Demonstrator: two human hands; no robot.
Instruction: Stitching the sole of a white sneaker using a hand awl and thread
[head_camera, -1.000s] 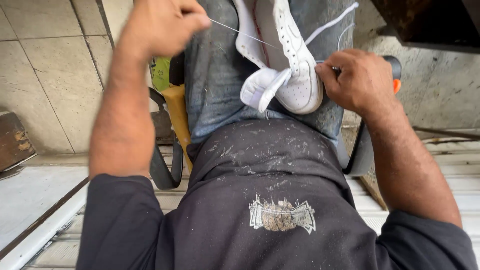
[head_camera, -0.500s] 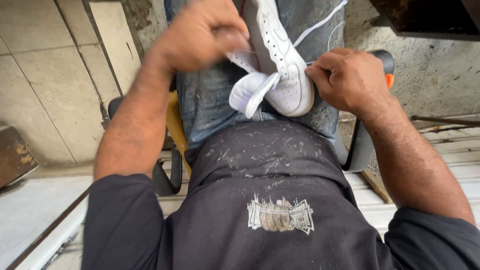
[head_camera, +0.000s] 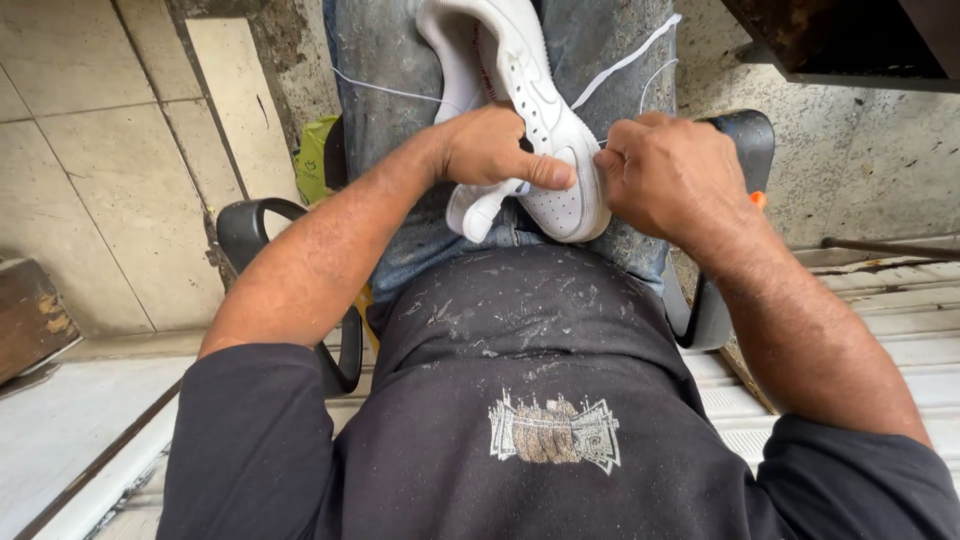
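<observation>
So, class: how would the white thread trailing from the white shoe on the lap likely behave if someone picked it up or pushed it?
The white thread is thin and drapes across the jeans, so it is probably floppy and very light. Pushed, it would likely bend rather than slide. One end seems to run to the white shoe held by the left hand, so pulling may tug that.

**A rough shoe-repair corner**

This looks like a small, worn workshop. Around the black armchair the person sits in: stained concrete wall to its right, tiled floor to its left, a rusty metal bench edge above-right.
</observation>
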